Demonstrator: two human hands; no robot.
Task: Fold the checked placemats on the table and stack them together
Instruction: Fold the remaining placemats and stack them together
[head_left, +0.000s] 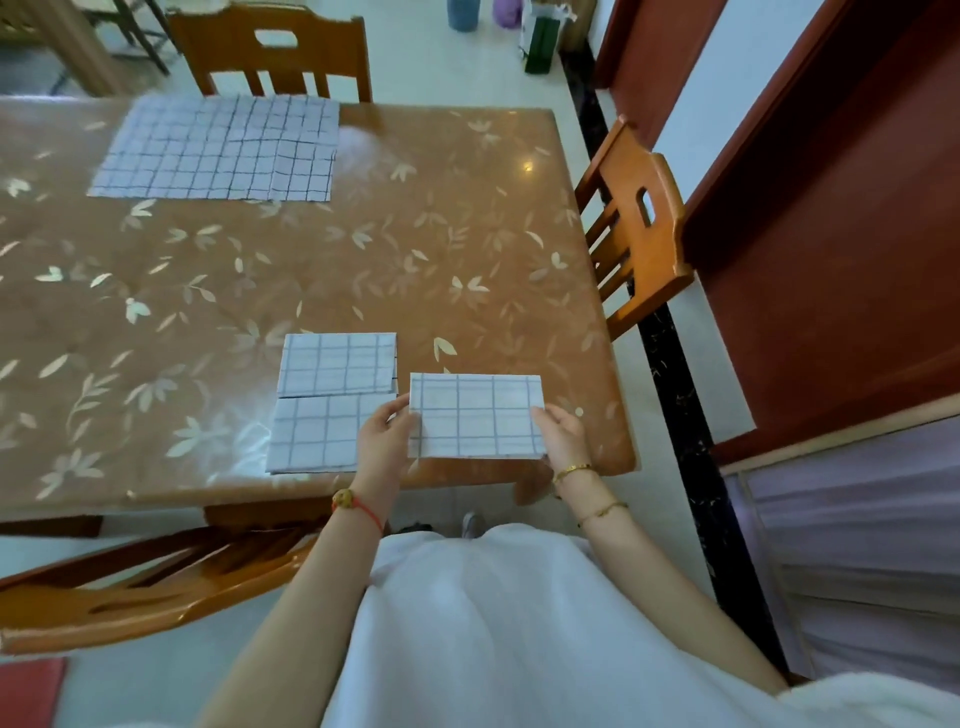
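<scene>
- A person holds a folded checked mat, the held mat (475, 415), by its short ends over the counter's (363, 249) near right corner.
- The left hand (387, 436) pinches the left end and the right hand (561, 434) pinches the right end.
- It may be just clear of the surface, but the view does not settle that.
- Just left lie a near mat (317, 434) and a back mat (337, 364), both folded, edges touching.
- Flat mats (218, 148) lie at the far left.
- The cloth looks light, soft and floppy, so holding both ends should keep the fold closed.
</scene>
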